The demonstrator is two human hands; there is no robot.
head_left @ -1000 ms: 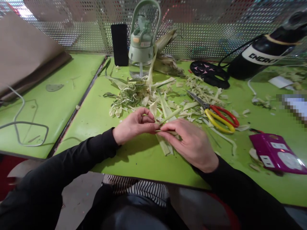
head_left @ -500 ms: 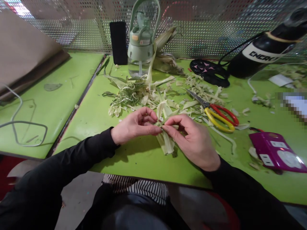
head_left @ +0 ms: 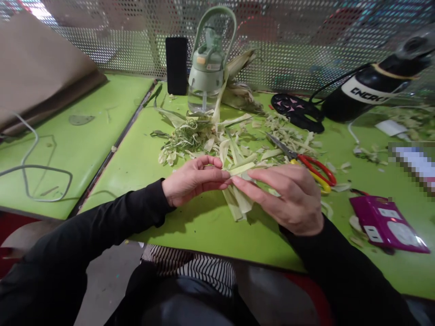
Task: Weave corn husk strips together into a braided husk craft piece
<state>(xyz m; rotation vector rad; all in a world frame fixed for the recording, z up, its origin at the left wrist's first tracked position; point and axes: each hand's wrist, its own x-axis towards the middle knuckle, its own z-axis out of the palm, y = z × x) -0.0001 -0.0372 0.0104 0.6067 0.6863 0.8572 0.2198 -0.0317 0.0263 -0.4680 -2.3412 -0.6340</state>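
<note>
My left hand (head_left: 193,179) and my right hand (head_left: 288,197) meet over the green table (head_left: 204,226), both pinching a bundle of pale corn-husk strips (head_left: 239,199). Thumb and fingers of the left hand are closed on the strips' left end. The right hand's fingers are pressed together on them from the right. The strips fan downward below my fingertips and one strip (head_left: 243,168) sticks out to the upper right. Behind my hands lies a heap of cut husk pieces (head_left: 204,136).
Red-and-yellow scissors (head_left: 311,165) lie right of the hands. A pale green water bottle (head_left: 209,68), a black phone (head_left: 176,65) and corn husks (head_left: 241,90) stand at the mesh wall. A black bottle (head_left: 374,86) and a purple power strip (head_left: 387,222) are at right. A grey cable (head_left: 34,172) lies left.
My right hand has shifted its grip, turning over the strips and moving slightly right and up. The left hand keeps its pinch. The view has drifted a little.
</note>
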